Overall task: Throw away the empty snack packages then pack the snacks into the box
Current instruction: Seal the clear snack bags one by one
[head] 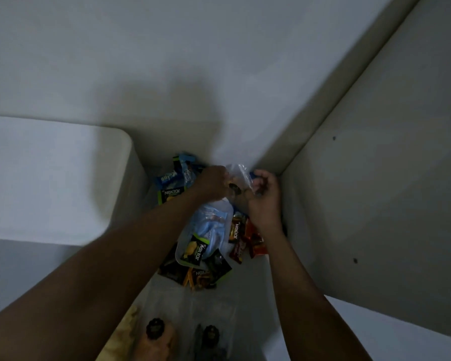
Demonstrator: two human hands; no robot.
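Both hands meet over a pile of snack packs on the floor, in a corner between walls. My left hand (214,182) and my right hand (264,195) both grip a clear plastic bag (238,169) with small dark snacks inside. Below them lies a clear plastic box (185,246) holding light blue packs (211,226) and a green Nextar pack (197,250). Red and brown Nextar packs (241,239) lie right of the box. Dark and orange packs (201,274) lie at its near end. Blue and green packs (173,182) sit at the far left of the pile.
A white rounded block (52,178) stands on the left. Pale walls (375,178) close the corner on the right and behind. My feet in sandals (156,332) show at the bottom edge. The light is dim.
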